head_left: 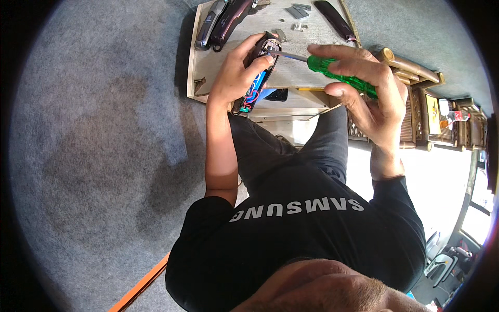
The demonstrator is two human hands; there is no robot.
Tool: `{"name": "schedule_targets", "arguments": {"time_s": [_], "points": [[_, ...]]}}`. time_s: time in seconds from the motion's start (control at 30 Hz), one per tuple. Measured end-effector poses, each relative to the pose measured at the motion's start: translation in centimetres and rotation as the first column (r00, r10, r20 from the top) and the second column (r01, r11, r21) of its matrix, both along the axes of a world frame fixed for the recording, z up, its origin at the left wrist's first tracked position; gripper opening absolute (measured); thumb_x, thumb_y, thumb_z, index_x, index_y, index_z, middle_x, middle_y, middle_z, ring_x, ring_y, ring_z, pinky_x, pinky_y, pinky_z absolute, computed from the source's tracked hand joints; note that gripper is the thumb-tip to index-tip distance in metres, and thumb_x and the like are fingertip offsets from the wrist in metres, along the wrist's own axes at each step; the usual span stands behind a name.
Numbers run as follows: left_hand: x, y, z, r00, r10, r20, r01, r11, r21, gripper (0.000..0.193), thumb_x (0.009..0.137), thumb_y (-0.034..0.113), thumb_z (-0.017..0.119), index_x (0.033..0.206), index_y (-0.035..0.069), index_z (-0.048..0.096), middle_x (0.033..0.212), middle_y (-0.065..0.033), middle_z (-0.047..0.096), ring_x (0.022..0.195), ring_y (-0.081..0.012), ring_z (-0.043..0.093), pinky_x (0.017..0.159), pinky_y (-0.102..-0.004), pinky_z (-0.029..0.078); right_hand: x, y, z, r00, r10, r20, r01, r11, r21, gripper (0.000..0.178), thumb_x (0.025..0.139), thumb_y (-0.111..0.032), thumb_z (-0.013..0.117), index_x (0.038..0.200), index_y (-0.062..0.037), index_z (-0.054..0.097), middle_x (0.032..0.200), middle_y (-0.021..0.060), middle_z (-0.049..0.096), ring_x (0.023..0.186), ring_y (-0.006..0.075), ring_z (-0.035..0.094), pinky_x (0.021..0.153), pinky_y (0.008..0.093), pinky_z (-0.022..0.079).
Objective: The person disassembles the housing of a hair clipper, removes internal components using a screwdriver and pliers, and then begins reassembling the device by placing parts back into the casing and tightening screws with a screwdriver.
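Note:
My left hand (pixel 235 77) is wrapped around an opened hair clipper (pixel 253 89), its thumb resting near the upper end. Inside the housing a blue battery, red wires and a small green board are exposed. My right hand (pixel 383 88) grips a screwdriver (pixel 319 64) by its green see-through handle, fingers around the sides. The metal shaft points left, and its tip meets the clipper's upper part beside my left thumb. Exactly what the tip touches is too small to make out.
The clipper is above the near edge of a pale wooden table (pixel 301 77). A silver-grey clipper (pixel 209 23) and a dark maroon clipper (pixel 232 21) lie at the far left. A dark casing (pixel 335 20) and small grey pieces (pixel 298 11) lie farther right. Bamboo furniture (pixel 416 70) stands at right.

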State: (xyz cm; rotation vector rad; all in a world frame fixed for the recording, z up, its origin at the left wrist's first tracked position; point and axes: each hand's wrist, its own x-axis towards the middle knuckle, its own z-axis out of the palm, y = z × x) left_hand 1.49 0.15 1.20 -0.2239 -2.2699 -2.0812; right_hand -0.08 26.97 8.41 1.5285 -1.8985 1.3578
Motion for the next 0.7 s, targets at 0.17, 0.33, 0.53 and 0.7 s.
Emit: {"name": "schedule_targets", "arguments": {"time_s": [0.17,0.33,0.53,0.7], "points": [[0.2,0.4,0.9,0.998,0.014,0.062,-0.014,1.0,0.006,0.044,0.096,0.016,0.068,0.136,0.0,0.059,0.088,-0.0039,0.064,0.062,-0.0088,0.06,0.054,-0.0272,0.052,0.8,-0.4,1.4,0.976,-0.11,-0.188,0.112,0.994,0.001,0.034,0.096,-0.017,0.075,0.117,-0.0037,0.052,0.123,0.0284,0.071,0.116,0.0359,0.072,0.098,0.0418,0.059],[0.3,0.3,0.8,0.998,0.005,0.061,-0.004,1.0,-0.004,0.044,0.096,0.016,0.068,0.136,0.0,0.059,0.087,-0.0038,0.064,0.06,-0.0092,0.059,0.053,-0.0274,0.052,0.6,-0.8,-0.3,0.991,-0.085,0.099,0.09,0.995,-0.046,0.035,0.094,-0.017,0.077,0.119,-0.0047,0.055,0.13,0.0255,0.067,0.118,0.0356,0.068,0.096,0.043,0.056],[0.2,0.2,0.7,0.998,-0.012,0.059,0.011,1.0,0.018,0.044,0.096,0.016,0.068,0.136,0.0,0.059,0.087,-0.0037,0.063,0.061,-0.0093,0.06,0.054,-0.0281,0.055,0.5,-0.8,0.0,0.996,-0.078,-0.037,0.076,0.996,-0.046,0.025,0.094,-0.007,0.074,0.116,-0.004,0.062,0.117,0.017,0.075,0.102,0.0306,0.075,0.081,0.0352,0.06],[0.3,0.4,1.0,0.997,0.01,0.074,-0.01,1.0,0.006,0.044,0.096,0.016,0.068,0.136,0.0,0.058,0.088,-0.0035,0.063,0.062,-0.0091,0.06,0.054,-0.0277,0.055,0.7,-0.8,1.4,0.991,-0.108,-0.084,0.103,0.993,-0.062,0.027,0.094,-0.01,0.075,0.114,-0.002,0.059,0.116,0.0214,0.074,0.107,0.0332,0.074,0.087,0.0387,0.06]]}}
